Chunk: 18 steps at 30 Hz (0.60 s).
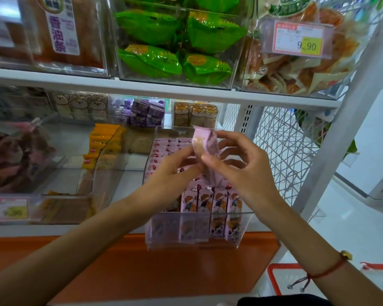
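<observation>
Head view, pink packet (200,140) pinched between left hand (175,171), right hand (241,164)

Head view; looks forward-down, close on shelf (164,93)

White metal shelving (164,92) is shown with a wire-mesh side panel (281,146), an orange base ledge (142,261), and a pale, brightly lit floor (341,217) at right.
</observation>
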Motion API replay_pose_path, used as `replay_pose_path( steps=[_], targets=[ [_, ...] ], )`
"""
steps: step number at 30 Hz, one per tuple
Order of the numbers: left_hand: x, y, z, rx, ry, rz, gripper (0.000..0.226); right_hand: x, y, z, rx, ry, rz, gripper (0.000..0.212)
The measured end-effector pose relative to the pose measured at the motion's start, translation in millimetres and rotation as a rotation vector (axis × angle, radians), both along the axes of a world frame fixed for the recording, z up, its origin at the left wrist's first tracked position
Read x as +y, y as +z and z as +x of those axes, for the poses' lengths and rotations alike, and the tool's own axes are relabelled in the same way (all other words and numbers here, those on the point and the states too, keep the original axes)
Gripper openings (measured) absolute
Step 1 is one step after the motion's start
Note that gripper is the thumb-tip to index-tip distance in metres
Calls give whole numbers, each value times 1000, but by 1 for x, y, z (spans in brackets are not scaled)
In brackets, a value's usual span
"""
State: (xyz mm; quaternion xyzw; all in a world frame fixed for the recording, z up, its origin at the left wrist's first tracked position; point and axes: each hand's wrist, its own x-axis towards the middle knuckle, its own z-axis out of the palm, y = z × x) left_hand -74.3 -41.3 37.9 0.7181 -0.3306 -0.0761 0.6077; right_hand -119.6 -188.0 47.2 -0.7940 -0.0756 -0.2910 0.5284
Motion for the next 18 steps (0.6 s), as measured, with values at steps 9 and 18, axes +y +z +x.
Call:
replay_pose_path(
  steps=[9,18],
  targets=[
    [6,-4,6,150,-147,-92,33,5,1,-3,-91,-50,-145,35],
    [4,-6,3,3,287,-207,33,4,-12,-2,198,227,-64,71]
  ],
)
